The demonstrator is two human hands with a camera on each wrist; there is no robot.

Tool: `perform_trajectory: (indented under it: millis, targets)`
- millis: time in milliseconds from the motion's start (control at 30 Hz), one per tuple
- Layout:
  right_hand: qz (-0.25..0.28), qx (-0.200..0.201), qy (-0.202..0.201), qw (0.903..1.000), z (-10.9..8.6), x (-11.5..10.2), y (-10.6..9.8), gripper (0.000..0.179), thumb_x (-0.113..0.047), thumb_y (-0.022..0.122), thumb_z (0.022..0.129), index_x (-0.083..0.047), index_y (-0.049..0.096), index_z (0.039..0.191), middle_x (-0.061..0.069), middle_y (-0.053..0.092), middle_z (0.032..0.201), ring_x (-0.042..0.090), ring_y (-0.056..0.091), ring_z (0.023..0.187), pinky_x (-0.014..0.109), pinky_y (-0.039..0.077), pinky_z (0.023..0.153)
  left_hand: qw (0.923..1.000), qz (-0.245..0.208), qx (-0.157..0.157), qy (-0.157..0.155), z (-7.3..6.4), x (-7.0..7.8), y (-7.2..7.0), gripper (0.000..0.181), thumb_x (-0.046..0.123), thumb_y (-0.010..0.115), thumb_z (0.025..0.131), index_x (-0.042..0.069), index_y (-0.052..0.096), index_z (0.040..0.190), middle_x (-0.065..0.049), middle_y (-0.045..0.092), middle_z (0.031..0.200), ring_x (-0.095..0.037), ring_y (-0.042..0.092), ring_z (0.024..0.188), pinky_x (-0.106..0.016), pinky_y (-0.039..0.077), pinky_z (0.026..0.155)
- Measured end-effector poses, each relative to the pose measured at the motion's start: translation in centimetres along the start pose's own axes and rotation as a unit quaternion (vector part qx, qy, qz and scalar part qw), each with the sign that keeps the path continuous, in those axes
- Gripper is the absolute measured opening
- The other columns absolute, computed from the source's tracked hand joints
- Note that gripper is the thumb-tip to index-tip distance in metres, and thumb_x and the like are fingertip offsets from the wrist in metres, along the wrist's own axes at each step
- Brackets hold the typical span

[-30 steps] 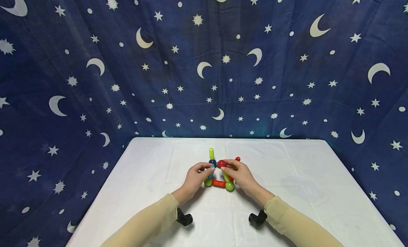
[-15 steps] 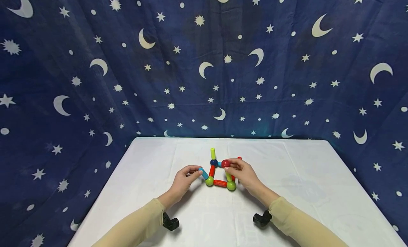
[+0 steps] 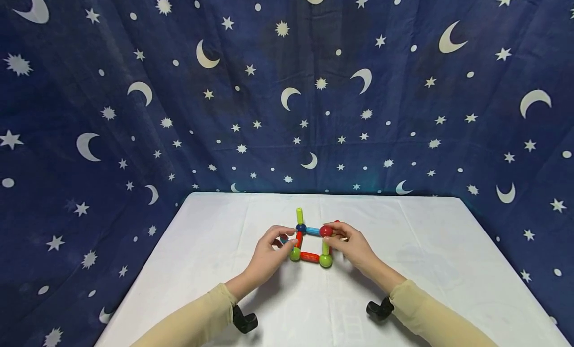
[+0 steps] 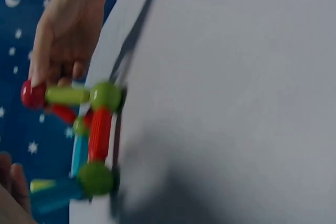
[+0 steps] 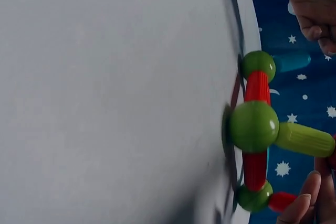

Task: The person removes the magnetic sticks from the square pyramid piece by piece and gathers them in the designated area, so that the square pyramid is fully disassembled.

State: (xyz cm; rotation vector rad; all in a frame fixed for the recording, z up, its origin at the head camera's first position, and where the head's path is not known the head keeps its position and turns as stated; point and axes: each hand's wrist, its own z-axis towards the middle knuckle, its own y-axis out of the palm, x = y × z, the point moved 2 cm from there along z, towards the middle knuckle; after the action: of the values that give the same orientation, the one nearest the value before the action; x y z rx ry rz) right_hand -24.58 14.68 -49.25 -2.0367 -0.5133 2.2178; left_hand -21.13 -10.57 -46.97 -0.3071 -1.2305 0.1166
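Note:
A frame of magnetic sticks and balls stands on the table. My right hand (image 3: pixel 352 245) pinches the red ball (image 3: pixel 326 231) on top of an upright lime stick (image 3: pixel 326 247). That stick rises from the front right green ball (image 3: pixel 326 261). My left hand (image 3: pixel 269 252) is beside the front left green ball (image 3: pixel 295 254), thumb and fingers apart. A blue stick (image 5: pixel 293 62) leans up from that ball; in the right wrist view it shows apart from the left fingers. In the head view, another blue stick (image 3: pixel 313 231) reaches from the dark blue ball (image 3: pixel 301 229) to the red ball.
A red stick (image 3: pixel 310 257) links the two front green balls. Another lime stick (image 3: pixel 300 215) stands on the dark blue ball. A white cloth covers the table (image 3: pixel 426 267). Behind it hangs a dark blue curtain (image 3: pixel 269 108) with moons and stars.
My right hand has moved right with the red ball, and its lime stick now stands upright. My left hand drew the leaning blue stick outward, let it go and moved back right.

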Motion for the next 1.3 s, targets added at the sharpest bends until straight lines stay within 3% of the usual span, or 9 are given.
perform_trajectory:
  millis: [133, 233, 433, 600, 733, 933, 1300]
  targets:
    - [-0.026, 0.004, -0.012, 0.9996, -0.6, 0.2, -1.3, 0.046, -0.030, 0.080, 0.092, -0.014, 0.064, 0.132, 0.004, 0.071, 0.112, 0.022, 0.061, 0.104, 0.033, 0.048, 0.081, 0.9982, -0.012, -0.055, -0.022, -0.6, 0.4, 2.5, 0.027, 0.020, 0.075, 0.096, 0.023, 0.071, 0.123, 0.003, 0.063, 0.118, -0.025, 0.059, 0.107, -0.031, 0.050, 0.088]
    - [-0.042, 0.006, -0.013, 0.9990, -1.0, 0.3, -2.2, 0.045, -0.029, 0.081, 0.090, -0.012, 0.063, 0.128, 0.002, 0.072, 0.110, 0.021, 0.061, 0.104, 0.033, 0.046, 0.084, 0.9966, -0.017, -0.074, -0.032, -0.6, -0.2, 4.4, 0.029, 0.022, 0.074, 0.096, 0.021, 0.070, 0.126, 0.005, 0.061, 0.120, -0.032, 0.058, 0.115, -0.029, 0.051, 0.089]
    - [-0.059, -0.005, -0.009, 0.9982, -2.1, 0.7, -3.6, 0.042, -0.027, 0.082, 0.088, -0.012, 0.063, 0.123, 0.002, 0.071, 0.107, 0.022, 0.060, 0.103, 0.034, 0.045, 0.083, 0.9960, -0.007, -0.086, -0.024, -0.1, -0.1, 7.6, 0.037, 0.026, 0.074, 0.096, 0.014, 0.069, 0.130, 0.004, 0.061, 0.127, -0.031, 0.053, 0.123, -0.040, 0.048, 0.098]
    - [-0.038, -0.027, -0.015, 0.9988, -3.0, 1.4, -4.5, 0.040, -0.019, 0.082, 0.089, -0.009, 0.062, 0.122, 0.005, 0.071, 0.109, 0.023, 0.061, 0.103, 0.031, 0.047, 0.080, 0.9953, 0.022, -0.084, -0.044, 0.3, -0.7, 9.4, 0.038, 0.032, 0.077, 0.094, 0.018, 0.070, 0.129, 0.008, 0.060, 0.124, -0.023, 0.050, 0.121, -0.035, 0.048, 0.092]
    - [0.012, -0.050, 0.001, 0.9987, -3.7, 1.8, -5.0, 0.042, -0.012, 0.079, 0.090, -0.006, 0.059, 0.126, 0.011, 0.070, 0.112, 0.021, 0.063, 0.099, 0.032, 0.051, 0.076, 0.9940, 0.051, -0.087, -0.043, 0.6, -1.2, 10.4, 0.034, 0.036, 0.077, 0.093, 0.023, 0.072, 0.124, 0.010, 0.062, 0.117, -0.021, 0.052, 0.116, -0.032, 0.046, 0.088]
    - [0.088, -0.066, 0.035, 0.9933, -3.9, 2.4, -5.3, 0.048, -0.014, 0.075, 0.093, -0.002, 0.055, 0.135, 0.012, 0.069, 0.114, 0.017, 0.065, 0.096, 0.035, 0.050, 0.074, 0.9931, 0.066, -0.093, -0.031, 1.6, -1.3, 11.0, 0.031, 0.039, 0.076, 0.093, 0.026, 0.071, 0.121, 0.012, 0.069, 0.115, -0.013, 0.058, 0.110, -0.035, 0.049, 0.092]
    - [0.153, -0.050, 0.060, 0.9851, -3.8, 2.4, -4.5, 0.055, -0.014, 0.073, 0.096, 0.000, 0.050, 0.145, 0.010, 0.068, 0.117, 0.022, 0.061, 0.097, 0.030, 0.050, 0.073, 0.9934, 0.013, -0.099, -0.056, 2.5, -1.2, 11.0, 0.028, 0.032, 0.077, 0.094, 0.018, 0.072, 0.117, 0.012, 0.072, 0.106, -0.007, 0.062, 0.095, -0.027, 0.050, 0.081]
